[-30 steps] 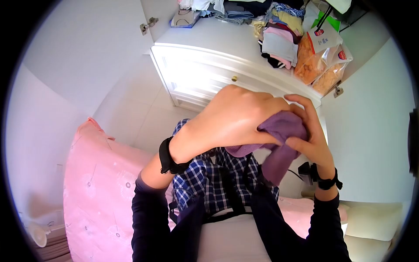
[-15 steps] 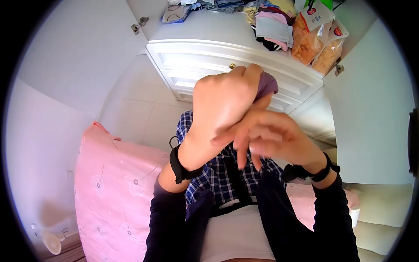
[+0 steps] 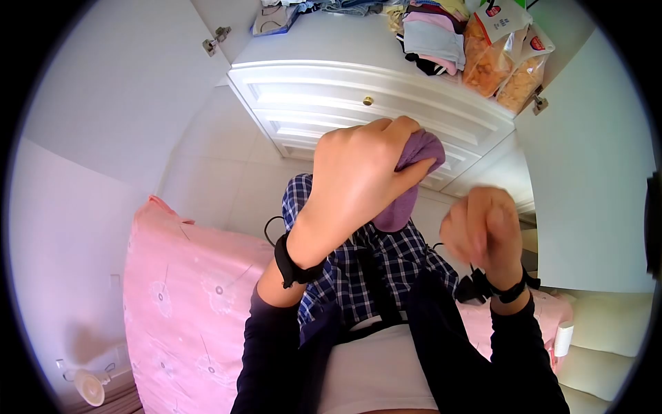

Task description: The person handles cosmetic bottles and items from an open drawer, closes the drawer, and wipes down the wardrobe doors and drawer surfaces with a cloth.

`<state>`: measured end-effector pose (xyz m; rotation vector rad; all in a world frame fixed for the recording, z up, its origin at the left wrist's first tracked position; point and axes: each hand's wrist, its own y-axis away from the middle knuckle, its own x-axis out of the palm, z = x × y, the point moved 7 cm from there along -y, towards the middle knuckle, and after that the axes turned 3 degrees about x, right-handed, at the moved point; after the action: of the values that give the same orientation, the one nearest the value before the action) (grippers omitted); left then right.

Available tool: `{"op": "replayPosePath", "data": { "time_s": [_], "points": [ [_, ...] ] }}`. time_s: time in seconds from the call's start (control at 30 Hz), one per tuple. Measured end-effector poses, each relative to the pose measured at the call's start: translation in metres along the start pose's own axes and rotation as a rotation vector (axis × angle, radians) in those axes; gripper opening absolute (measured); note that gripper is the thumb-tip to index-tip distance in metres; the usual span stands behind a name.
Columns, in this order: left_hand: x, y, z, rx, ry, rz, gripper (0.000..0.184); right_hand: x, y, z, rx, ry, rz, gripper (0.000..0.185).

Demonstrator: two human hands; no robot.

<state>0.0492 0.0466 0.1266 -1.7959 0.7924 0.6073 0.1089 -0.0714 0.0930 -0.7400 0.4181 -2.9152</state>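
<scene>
Your right hand [image 3: 483, 224] has pulled away, curled but its grip unclear, so your left hand [image 3: 357, 160] alone grasps the purple cloth [image 3: 396, 212].

The white shelf [image 3: 331, 47] bore blue garments [image 3: 352, 7] at twelve o'clock, stacked clothes [image 3: 433, 40] at one, bags [image 3: 522, 84] past one.

A home bedroom: an open wardrobe [image 3: 589, 207] holds folded clothes [image 3: 433, 39] above white drawers [image 3: 310, 90], near what is probably a pink-covered bed [image 3: 189, 297].
</scene>
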Motion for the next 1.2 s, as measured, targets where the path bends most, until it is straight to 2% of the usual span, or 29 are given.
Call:
{"op": "replayPosePath", "data": {
  "time_s": [0.07,0.13,0.23,0.27,0.37,0.4,0.5,0.53,0.63,0.67,0.77,0.9,1.0,1.1,1.13,1.2],
  "points": [
    [0.009,0.000,0.000,0.069,0.059,0.032,0.028,-0.030,0.003,-0.009,-0.061,0.158,-0.248,0.009],
    [0.021,0.002,-0.002,0.163,0.113,0.078,0.027,-0.063,0.011,-0.023,0.015,0.529,-0.612,0.013],
    [0.043,0.004,0.007,0.077,0.097,0.226,0.026,-0.068,0.011,-0.039,-0.185,0.726,-0.681,0.025],
    [0.050,0.005,0.009,0.054,0.176,0.244,0.023,-0.082,0.018,-0.056,-0.097,0.597,-0.646,0.039],
    [0.074,0.002,0.009,0.100,0.483,0.122,0.016,-0.104,0.030,-0.085,0.025,0.138,-0.860,0.050],
    [0.089,0.002,0.011,0.065,0.581,0.239,0.016,-0.113,0.034,-0.100,0.047,0.078,-0.828,0.059],
    [0.124,0.004,0.026,0.010,0.733,0.262,0.021,-0.127,0.040,-0.103,0.180,0.159,-0.871,0.060],
    [0.136,0.005,0.034,-0.036,0.762,0.348,0.027,-0.134,0.037,-0.097,0.171,0.239,-0.879,0.059],
    [0.160,-0.001,0.066,-0.106,0.836,0.316,0.029,-0.182,0.052,-0.097,0.283,0.317,-1.092,0.057],
    [0.172,0.000,0.086,-0.097,0.729,0.296,0.031,-0.192,0.058,-0.095,0.230,0.163,-1.232,0.053],
    [0.212,0.002,0.164,-0.193,0.369,0.263,0.034,-0.217,0.061,-0.078,0.136,0.258,-1.353,0.050],
    [0.255,0.001,0.238,-0.313,-0.165,0.187,0.050,-0.240,0.033,-0.067,0.199,0.460,-1.284,0.049],
    [0.283,-0.013,0.266,-0.302,-0.008,0.259,0.058,-0.263,0.009,-0.070,0.217,0.612,-1.232,0.050],
    [0.304,-0.022,0.283,-0.345,0.165,0.336,0.053,-0.280,-0.020,-0.081,0.181,0.627,-1.134,0.051],
    [0.306,-0.022,0.287,-0.356,0.166,0.310,0.052,-0.279,-0.036,-0.081,0.138,0.685,-1.088,0.053],
    [0.305,-0.022,0.287,-0.377,0.163,0.265,0.049,-0.275,-0.058,-0.091,0.204,0.688,-1.014,0.055]
  ]
}}
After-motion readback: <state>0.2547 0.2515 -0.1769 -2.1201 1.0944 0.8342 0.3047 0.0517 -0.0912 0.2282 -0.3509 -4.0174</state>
